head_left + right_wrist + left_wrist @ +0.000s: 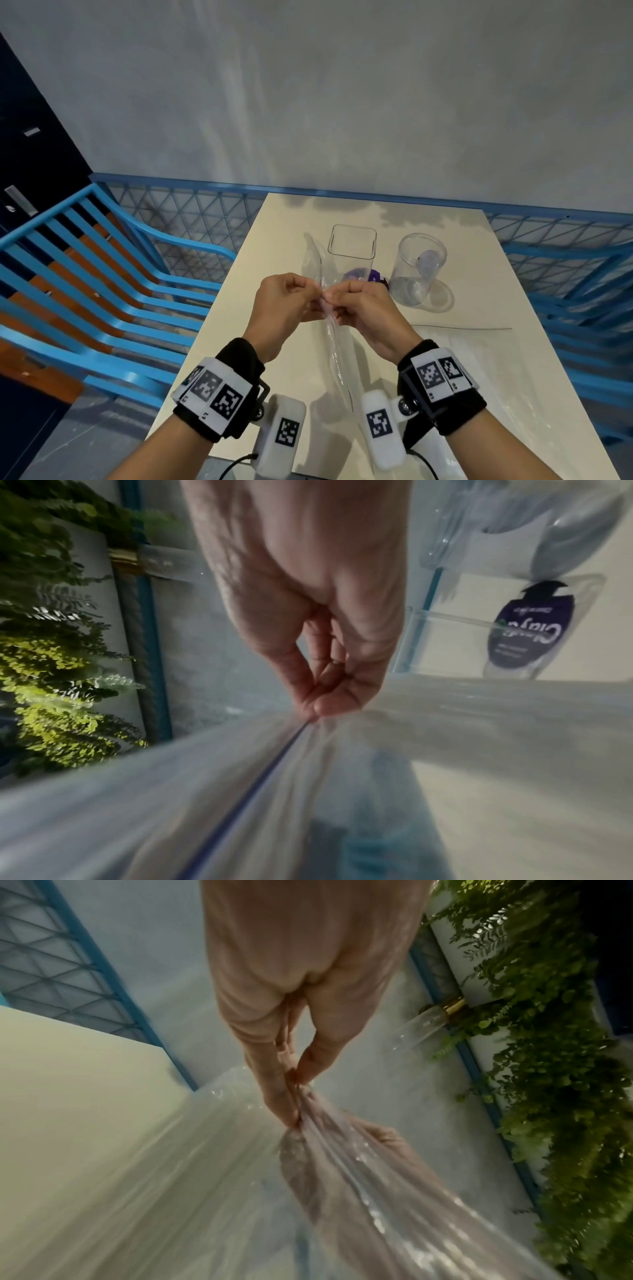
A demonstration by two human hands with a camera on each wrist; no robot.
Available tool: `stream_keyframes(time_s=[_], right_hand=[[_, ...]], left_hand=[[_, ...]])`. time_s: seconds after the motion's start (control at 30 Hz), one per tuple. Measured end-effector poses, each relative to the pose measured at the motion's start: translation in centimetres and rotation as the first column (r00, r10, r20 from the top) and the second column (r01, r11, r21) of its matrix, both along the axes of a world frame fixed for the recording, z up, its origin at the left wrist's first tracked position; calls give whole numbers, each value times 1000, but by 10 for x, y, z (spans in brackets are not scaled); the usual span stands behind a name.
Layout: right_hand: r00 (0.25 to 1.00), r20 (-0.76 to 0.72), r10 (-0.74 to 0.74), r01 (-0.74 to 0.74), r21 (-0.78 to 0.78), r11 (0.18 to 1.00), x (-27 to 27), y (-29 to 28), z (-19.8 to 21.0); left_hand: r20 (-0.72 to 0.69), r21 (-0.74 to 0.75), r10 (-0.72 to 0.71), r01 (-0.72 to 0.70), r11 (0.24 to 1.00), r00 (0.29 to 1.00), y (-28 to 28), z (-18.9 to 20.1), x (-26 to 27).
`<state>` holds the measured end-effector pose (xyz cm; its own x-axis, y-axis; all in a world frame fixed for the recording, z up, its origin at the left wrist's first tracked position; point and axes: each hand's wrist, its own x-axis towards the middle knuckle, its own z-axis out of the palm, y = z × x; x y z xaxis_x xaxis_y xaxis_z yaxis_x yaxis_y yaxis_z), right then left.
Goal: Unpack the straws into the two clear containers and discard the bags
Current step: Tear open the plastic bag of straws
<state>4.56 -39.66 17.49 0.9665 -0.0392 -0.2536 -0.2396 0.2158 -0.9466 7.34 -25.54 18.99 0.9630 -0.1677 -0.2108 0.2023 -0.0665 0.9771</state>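
A clear plastic bag (337, 346) hangs over the cream table (274, 240), held up by both hands at its top edge. My left hand (291, 301) pinches the bag (359, 1164) between thumb and fingers. My right hand (356, 305) pinches the same edge of the bag (240, 791) right beside it. Behind the hands stand a square clear container (352, 246) and a round clear container (419, 270), both upright. A purple-labelled packet (375, 275) lies between them, also seen as the packet (529, 634) in the right wrist view. No straws are plainly visible.
Another clear bag (479, 370) lies flat on the table's right side. A blue slatted chair (102, 291) stands at the left. A blue mesh fence (191, 219) runs behind the table. Green foliage (548, 1069) hangs on the wall.
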Motion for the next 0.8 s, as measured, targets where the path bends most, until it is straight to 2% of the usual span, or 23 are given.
stream_keyframes(time_s=[0.07, 0.17, 0.27, 0.33, 0.43, 0.5, 0.53, 0.6, 0.63, 0.67, 0.73, 0.8], right_hand=[[998, 6, -56, 56, -71, 996, 1, 4, -4], [995, 46, -92, 100, -204, 974, 3, 8, -7], [995, 40, -86, 92, -205, 974, 4, 12, -6], [997, 29, -75, 80, -210, 974, 6, 12, -4], [999, 24, -33, 38, -231, 972, 6, 7, 2], [999, 39, -33, 43, -297, 954, 5, 10, 6], [996, 77, -40, 69, -418, 906, 4, 13, 7], [980, 199, -24, 157, -687, 709, 3, 20, 7], [968, 249, -17, 204, -751, 628, 3, 22, 7], [965, 262, -25, 224, -766, 602, 3, 24, 8], [980, 194, -51, 177, -712, 680, 2, 23, 10], [997, 76, -14, 60, -642, 764, -1, 21, 12]], left_hand=[[8, 62, -21, 20, 998, 1000, 0, -1, 0], [26, 231, -118, 109, 967, 993, 3, 0, 3], [51, 289, -135, 115, 950, 989, 4, 5, 9], [48, 248, -138, 122, 961, 989, 6, 8, 10], [-15, 86, -179, 180, 980, 984, 10, 11, 7], [-24, 92, -180, 182, 979, 983, 10, 10, 4], [9, 173, -147, 143, 974, 989, 8, 6, 2], [175, 405, -71, -6, 914, 982, 2, 0, 0], [259, 468, -53, -77, 881, 964, 0, 0, -2], [304, 484, -51, -108, 868, 951, -2, 0, -2], [254, 407, -66, -45, 913, 965, 0, 0, 0], [133, 224, -69, 38, 974, 989, 5, -2, 2]])
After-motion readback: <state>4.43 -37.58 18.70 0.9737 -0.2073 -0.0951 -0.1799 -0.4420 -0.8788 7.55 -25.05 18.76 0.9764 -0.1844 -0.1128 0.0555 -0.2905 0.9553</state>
